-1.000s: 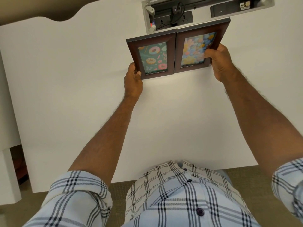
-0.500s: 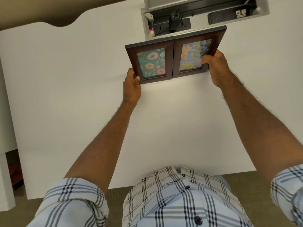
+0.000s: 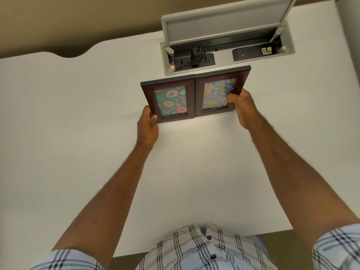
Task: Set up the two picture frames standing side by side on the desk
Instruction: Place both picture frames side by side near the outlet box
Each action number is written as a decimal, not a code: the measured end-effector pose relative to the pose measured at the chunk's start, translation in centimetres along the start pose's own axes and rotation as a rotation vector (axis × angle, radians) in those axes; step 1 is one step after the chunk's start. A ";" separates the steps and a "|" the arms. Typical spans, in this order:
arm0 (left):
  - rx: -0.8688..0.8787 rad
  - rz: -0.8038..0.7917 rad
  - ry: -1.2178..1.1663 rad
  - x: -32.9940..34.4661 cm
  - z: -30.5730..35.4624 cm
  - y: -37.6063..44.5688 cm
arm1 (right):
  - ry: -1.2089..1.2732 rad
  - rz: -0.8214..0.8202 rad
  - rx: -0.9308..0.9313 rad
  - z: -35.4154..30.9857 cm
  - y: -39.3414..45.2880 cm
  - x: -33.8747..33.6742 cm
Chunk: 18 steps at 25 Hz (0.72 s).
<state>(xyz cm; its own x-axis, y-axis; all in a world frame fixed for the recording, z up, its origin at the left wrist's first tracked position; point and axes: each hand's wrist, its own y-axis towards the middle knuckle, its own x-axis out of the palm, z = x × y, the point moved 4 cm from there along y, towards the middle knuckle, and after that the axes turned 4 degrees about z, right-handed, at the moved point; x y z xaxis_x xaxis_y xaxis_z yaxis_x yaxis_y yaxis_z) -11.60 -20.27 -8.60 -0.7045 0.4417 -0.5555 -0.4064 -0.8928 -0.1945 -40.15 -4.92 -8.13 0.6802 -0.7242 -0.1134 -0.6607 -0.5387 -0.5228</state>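
Two dark brown picture frames stand edge to edge on the white desk (image 3: 78, 143). The left frame (image 3: 169, 101) shows doughnuts on green; the right frame (image 3: 220, 93) shows pastel flowers. My left hand (image 3: 148, 126) grips the left frame's lower left corner, thumb on its front. At the right frame's lower right corner is my right hand (image 3: 243, 108), holding it with fingers curled over the picture's edge. Both frames lean back slightly, their inner edges touching.
Directly behind the frames an open cable hatch (image 3: 226, 53) is set into the desk, its grey lid raised, with a power strip and a plugged black adapter (image 3: 196, 54) inside. The desk's near edge runs by my checked shirt.
The camera view has shifted so the frames sit lower in it and more of the hatch shows. Both hands keep the same hold on the frames; the frames stay together.
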 end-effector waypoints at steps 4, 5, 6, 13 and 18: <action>0.009 -0.001 -0.009 -0.1 0.3 0.0 | -0.019 -0.003 0.006 0.0 0.2 -0.1; 0.011 -0.002 -0.010 -0.2 0.4 0.0 | -0.025 -0.002 0.010 -0.1 0.1 0.0; 0.012 -0.003 -0.011 -0.2 0.3 0.0 | -0.026 -0.001 0.011 -0.1 0.2 0.0; -0.011 -0.013 -0.014 0.1 0.0 0.1 | -0.029 0.001 0.012 0.1 0.3 0.0; -0.104 0.026 0.049 0.1 -0.7 0.1 | 0.012 0.003 -0.014 0.0 -0.6 0.4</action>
<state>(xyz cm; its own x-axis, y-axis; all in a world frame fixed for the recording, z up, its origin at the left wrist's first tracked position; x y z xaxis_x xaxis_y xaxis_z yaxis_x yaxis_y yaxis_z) -11.30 -20.35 -9.19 -0.6836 0.4160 -0.5997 -0.3241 -0.9092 -0.2612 -39.50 -4.84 -7.85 0.6741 -0.7312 -0.1049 -0.6673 -0.5419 -0.5109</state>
